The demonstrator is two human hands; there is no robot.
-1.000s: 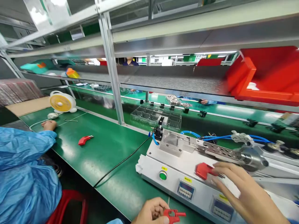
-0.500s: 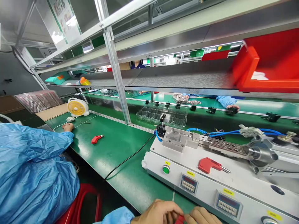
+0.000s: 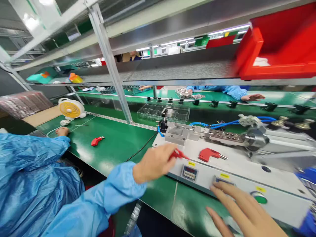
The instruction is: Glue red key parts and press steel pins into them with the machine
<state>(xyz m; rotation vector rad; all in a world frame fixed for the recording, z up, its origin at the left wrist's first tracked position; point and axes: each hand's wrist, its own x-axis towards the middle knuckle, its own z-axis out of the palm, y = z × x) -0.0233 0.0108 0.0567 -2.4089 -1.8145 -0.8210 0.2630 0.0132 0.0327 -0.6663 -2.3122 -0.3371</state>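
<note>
My left hand (image 3: 154,163), in a blue sleeve, reaches out over the front left of the white machine (image 3: 237,164) and pinches a small red plastic part (image 3: 178,154). My right hand (image 3: 243,212) lies at the lower right with fingers stretched out flat against the machine's front panel, near a digital display (image 3: 223,181) and a green button (image 3: 259,198). It holds nothing. A second red part with a metal pin (image 3: 209,154) lies on top of the machine, right of my left hand.
A person in a blue gown (image 3: 37,177) sits at my left, hand (image 3: 62,131) on the green bench. A third red part (image 3: 96,141), a yellow fan (image 3: 70,109), a clear tray (image 3: 164,113) and red bins (image 3: 278,46) overhead are around. Another worker's hand (image 3: 251,97) rests across the conveyor.
My left hand moved up from the bottom edge to the machine's front left with the red part. My right hand spread flat on the front panel. The camera shifted.
</note>
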